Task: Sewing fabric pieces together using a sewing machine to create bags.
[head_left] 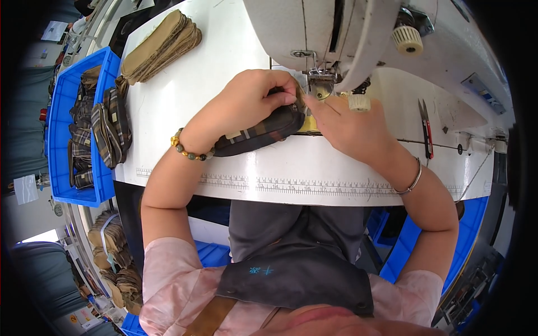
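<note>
A dark plaid fabric slipper piece (260, 134) with a black edge lies tilted on the white sewing table, just in front of the presser foot (323, 76). My left hand (246, 103) is closed around its upper side, thumb and fingers pinching the fabric. At the piece's right end, close by the needle area, my right hand (353, 126) pinches the edge with thumb and forefinger; its other fingers are partly hidden. Over both hands stands the white sewing machine (280, 31). The exact spot under the needle is partly covered by my fingers.
Tan sole-shaped pieces (159, 47) are stacked at the far left of the table. A blue crate (103, 193) beside it holds several plaid pieces (81, 129). Red-handled scissors (427, 131) lie at right. A printed ruler (291, 185) runs along the front edge.
</note>
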